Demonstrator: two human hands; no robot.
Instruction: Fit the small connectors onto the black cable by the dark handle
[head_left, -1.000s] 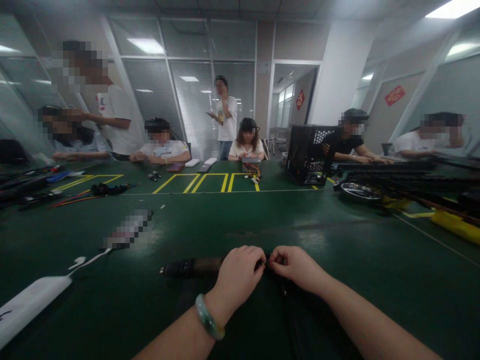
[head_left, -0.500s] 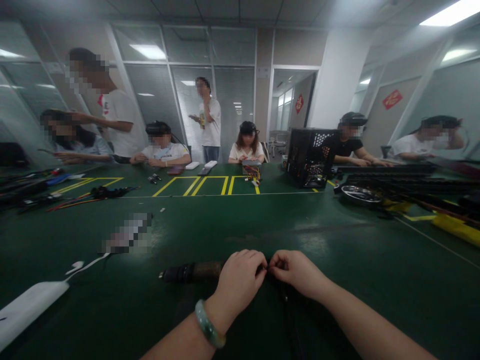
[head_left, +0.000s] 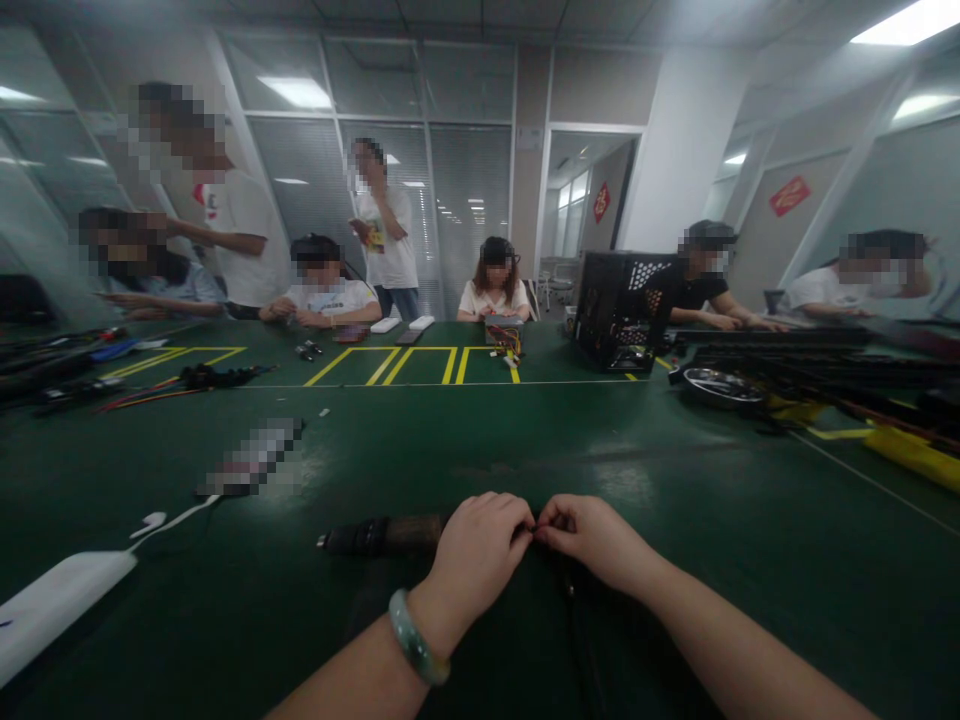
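Note:
A dark electric screwdriver (head_left: 409, 534) lies sideways on the green table, its metal tip pointing left. My left hand (head_left: 484, 545), with a jade-coloured bangle (head_left: 414, 637) at the wrist, is curled over the tool's right end and covers it. My right hand (head_left: 592, 540) is closed in a pinch, its fingertips meeting those of the left. What lies between the fingertips is too small and dark to make out. Below the hands a black cord (head_left: 576, 630) runs toward me over the table.
A white power strip (head_left: 67, 605) and a blurred-out phone-like thing (head_left: 255, 458) on a white cable lie to the left. Across the green table (head_left: 450, 440) stand a black computer case (head_left: 619, 310) and a power supply (head_left: 504, 330). Dark cables and a round metal dish (head_left: 721, 387) are at right. Several people are beyond.
My hands hold nearly the same pose, fingertips still together. The standing person in the back has shifted to the left. The view has tilted slightly.

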